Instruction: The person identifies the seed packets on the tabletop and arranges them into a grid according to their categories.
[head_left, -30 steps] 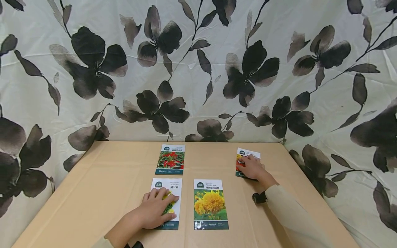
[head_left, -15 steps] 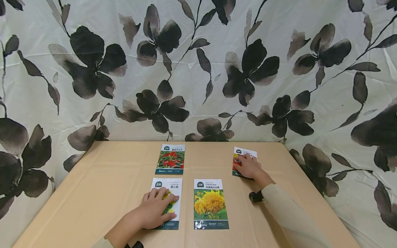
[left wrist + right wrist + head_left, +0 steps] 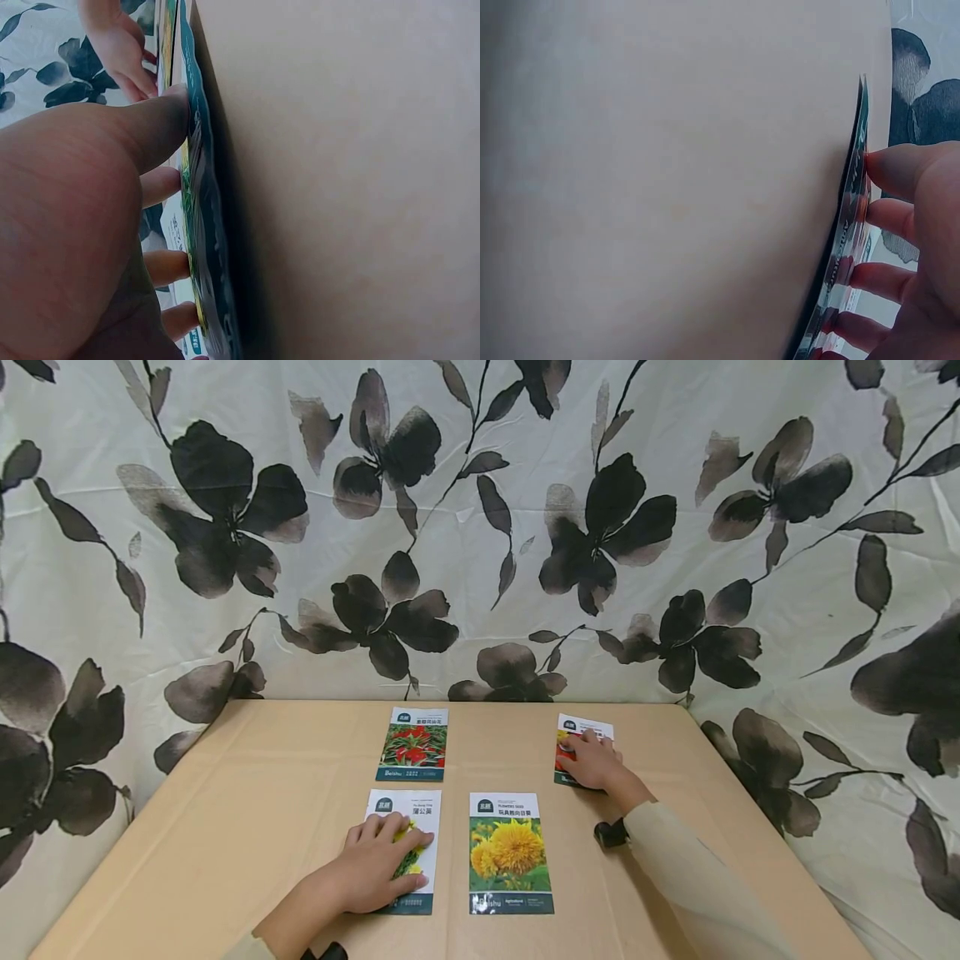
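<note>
My left hand [image 3: 375, 870] rests with spread fingers on a seed packet [image 3: 424, 808] showing yellow flowers, at the near left in the head view. In the left wrist view, the fingertips and thumb touch the top of that packet [image 3: 201, 187], which lies flat. Farther back on the right, the fingertips of my right hand [image 3: 598, 763] press on another seed packet [image 3: 585, 724] with a red picture, mostly covered by the hand. The right wrist view has the fingers and thumb on the face of this packet [image 3: 844, 232], which lies on the table.
A seed packet with large yellow blooms [image 3: 512, 853] lies right of the left hand. Behind the left hand is a packet with red flowers [image 3: 412, 745]. The tan table [image 3: 225, 827] ends at a white curtain [image 3: 495, 452] with dark flowers.
My right hand has slid its packet a short way left across the table. The left hand and the other packets have stayed in place.
</note>
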The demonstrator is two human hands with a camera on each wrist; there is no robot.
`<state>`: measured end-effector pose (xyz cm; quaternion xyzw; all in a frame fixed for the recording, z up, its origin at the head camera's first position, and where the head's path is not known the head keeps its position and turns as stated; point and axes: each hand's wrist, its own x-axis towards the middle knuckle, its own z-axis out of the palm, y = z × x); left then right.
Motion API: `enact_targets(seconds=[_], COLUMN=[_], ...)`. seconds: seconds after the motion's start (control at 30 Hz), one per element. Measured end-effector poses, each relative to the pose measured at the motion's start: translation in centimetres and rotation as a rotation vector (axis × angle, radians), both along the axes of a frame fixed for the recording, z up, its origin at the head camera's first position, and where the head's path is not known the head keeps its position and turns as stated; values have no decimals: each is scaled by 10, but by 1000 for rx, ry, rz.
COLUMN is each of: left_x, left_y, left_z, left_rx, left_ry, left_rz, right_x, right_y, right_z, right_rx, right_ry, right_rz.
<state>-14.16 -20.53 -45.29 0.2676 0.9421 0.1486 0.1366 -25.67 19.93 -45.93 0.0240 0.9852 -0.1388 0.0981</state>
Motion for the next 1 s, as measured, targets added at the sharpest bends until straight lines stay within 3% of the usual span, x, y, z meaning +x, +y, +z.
enact_targets(seconds=[1.0], left_x=[-1], left_y=[0], left_z=[-1], left_rx=[-7], left_ry=[8], left_rz=[-8], right_x=[-4], right_y=[-12], right_z=[1], right_rx=[-2], right_ry=[14], right_rz=[33])
